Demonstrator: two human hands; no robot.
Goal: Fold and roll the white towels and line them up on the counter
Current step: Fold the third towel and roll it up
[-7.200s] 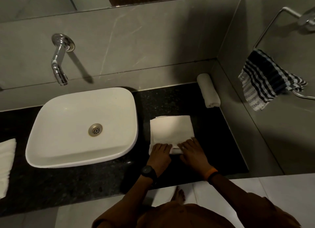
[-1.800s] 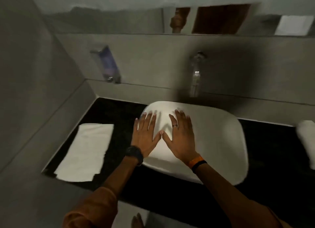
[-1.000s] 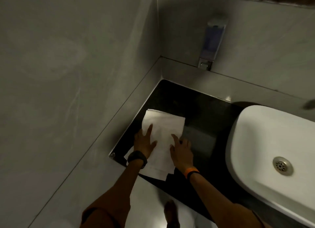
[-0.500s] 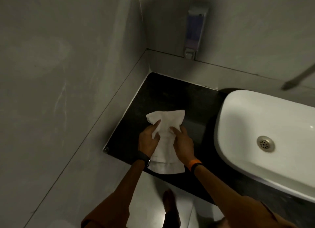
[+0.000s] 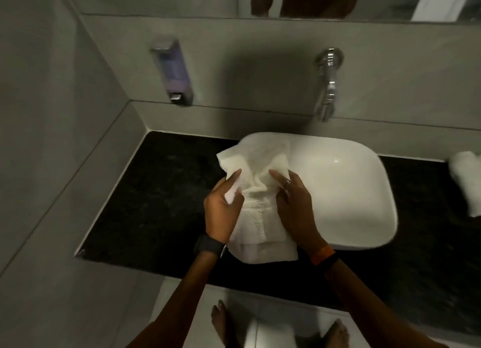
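Black speckled counter [image 5: 156, 204] carries white basin [image 5: 346, 191], just right of gripping hands; blurred white rolled towel [image 5: 468, 183] lies far right.

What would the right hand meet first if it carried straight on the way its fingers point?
The right hand points up-left into the white towel it already grips. Past that, probably the left hand or the counter; depth is unclear.
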